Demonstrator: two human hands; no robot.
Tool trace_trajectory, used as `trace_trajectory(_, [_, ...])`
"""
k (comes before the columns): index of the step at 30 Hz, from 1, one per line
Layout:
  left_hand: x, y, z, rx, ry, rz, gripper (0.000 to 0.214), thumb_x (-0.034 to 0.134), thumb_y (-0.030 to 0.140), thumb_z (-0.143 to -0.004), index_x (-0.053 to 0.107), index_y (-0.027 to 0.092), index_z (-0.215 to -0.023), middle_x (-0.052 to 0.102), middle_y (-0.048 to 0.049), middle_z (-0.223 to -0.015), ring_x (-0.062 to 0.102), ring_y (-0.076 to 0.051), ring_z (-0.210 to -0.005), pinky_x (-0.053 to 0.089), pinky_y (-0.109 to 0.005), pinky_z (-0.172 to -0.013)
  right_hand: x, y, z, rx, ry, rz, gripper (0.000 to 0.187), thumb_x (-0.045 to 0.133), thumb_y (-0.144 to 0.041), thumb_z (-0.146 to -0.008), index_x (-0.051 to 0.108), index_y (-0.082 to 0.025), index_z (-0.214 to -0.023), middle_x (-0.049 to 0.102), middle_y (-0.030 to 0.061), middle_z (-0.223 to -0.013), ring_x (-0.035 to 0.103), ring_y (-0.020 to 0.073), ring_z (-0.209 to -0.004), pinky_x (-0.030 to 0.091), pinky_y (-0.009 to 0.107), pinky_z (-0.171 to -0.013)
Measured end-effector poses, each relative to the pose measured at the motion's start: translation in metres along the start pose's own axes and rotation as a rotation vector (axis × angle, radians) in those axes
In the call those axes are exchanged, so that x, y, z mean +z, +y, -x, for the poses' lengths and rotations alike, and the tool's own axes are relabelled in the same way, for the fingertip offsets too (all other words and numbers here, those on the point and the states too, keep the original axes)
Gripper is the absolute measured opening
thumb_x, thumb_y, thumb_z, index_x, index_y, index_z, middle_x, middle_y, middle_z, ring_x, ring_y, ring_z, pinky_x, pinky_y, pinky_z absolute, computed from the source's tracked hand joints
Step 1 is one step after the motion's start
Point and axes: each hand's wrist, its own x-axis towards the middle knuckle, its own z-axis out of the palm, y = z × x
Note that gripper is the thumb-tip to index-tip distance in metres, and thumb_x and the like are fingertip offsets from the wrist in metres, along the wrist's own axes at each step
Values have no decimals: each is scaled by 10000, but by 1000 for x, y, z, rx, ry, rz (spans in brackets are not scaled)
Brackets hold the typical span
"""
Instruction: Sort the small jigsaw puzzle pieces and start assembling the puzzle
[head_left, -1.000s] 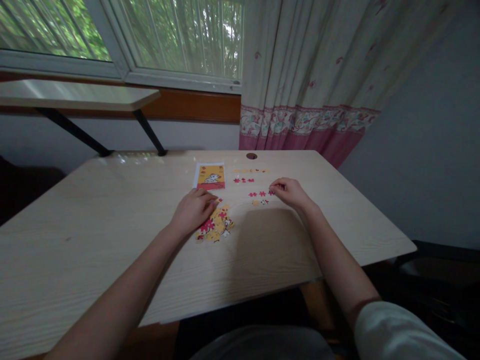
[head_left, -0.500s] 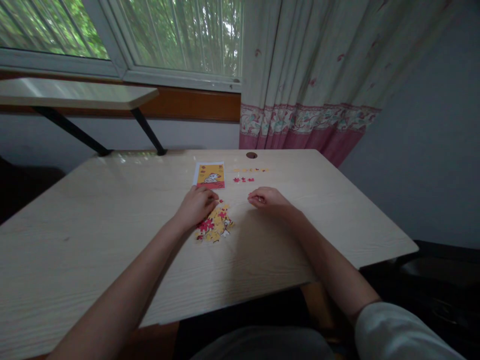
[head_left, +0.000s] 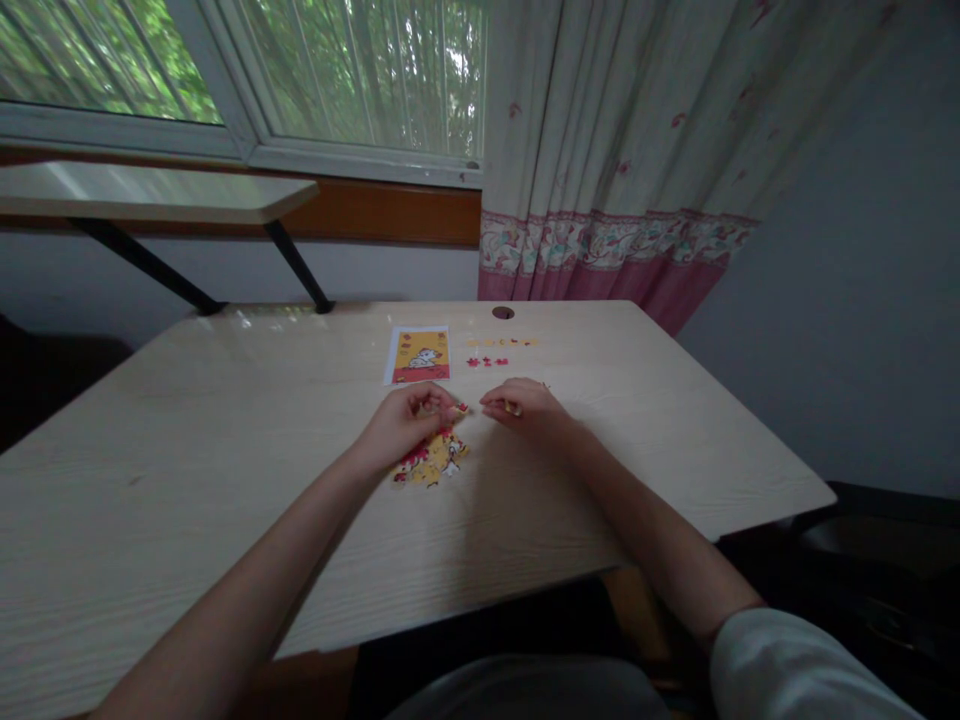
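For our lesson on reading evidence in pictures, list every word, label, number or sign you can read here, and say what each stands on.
None can be read.
Reference card: a picture on yellow above a red band; any print on it is too small and blurred to read.
Puzzle pieces by the left hand and the right hand: red and yellow patterns only, no legible text.
Curtain: floral border, no lettering.

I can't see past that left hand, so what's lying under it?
Under the left hand lies a heap of yellow and red puzzle pieces on the table. The hand covers the heap's far part, so pieces there are hidden.
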Motion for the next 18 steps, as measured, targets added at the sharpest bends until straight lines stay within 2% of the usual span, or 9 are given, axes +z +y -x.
trace_trajectory(3, [9, 4, 3, -38, -1, 139, 193, 666, 343, -708, 611, 169, -773, 629, -18, -716, 555, -134, -639, 438, -260, -588, 0, -5, 0, -36, 46, -11, 171, 578, -330, -848, 671, -195, -897, 666, 33, -749, 577, 121, -686, 410, 239, -681])
trace_trajectory(8, [13, 9, 7, -120, -26, 196, 192, 671, 339, -712, 614, 165, -771, 570, 21, -591, 470, -85, -478, 346, -210, -443, -1, -11, 0, -69, 71, -9, 208, 522, -343, -884, 671, -198, -884, 665, 37, -736, 577, 131, -694, 406, 258, -690])
trace_trajectory(14, [14, 12, 7, -161, -14, 239, 208, 677, 353, -701, 633, 166, -780, 608, 4, -627, 499, -91, -489, 367, -213, -442, 0, -13, 0, -97, 71, -21, 195, 522, -315, -884, 668, -188, -871, 655, 35, -731, 573, 128, -698, 404, 252, -679])
trace_trajectory(18, [10, 0, 3, -94, 49, 168, 291, 640, 414, -729, 655, 170, -887, 647, -26, -719, 572, -135, -590, 438, -253, -521, -5, -12, -2, -69, 93, -7, 200, 517, -319, -890, 668, -190, -868, 657, 38, -758, 571, 128, -704, 414, 256, -701])
